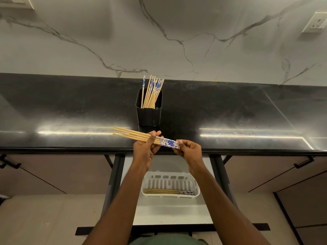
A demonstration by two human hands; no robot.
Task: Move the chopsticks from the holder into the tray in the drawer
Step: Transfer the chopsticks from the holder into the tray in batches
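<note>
Wooden sticks, a small bunch of chopsticks point(146, 137), lie level between both hands above the counter edge. The left hand point(144, 151) wraps their middle and the right hand point(190, 152) pinches the blue ends. More stand in the black holder point(149, 112) (quite a few). I think this bunch is being tidied, then must go down into the white tray point(196, 190) in the open drawer point(169, 214), beside those already there. The counter point(230, 112) is shiny black, with a marble wall point(88, 32) behind.

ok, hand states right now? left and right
Left hand: closed around the middle of the chopstick bundle.
Right hand: pinching the same bundle's blue-patterned end.
</note>
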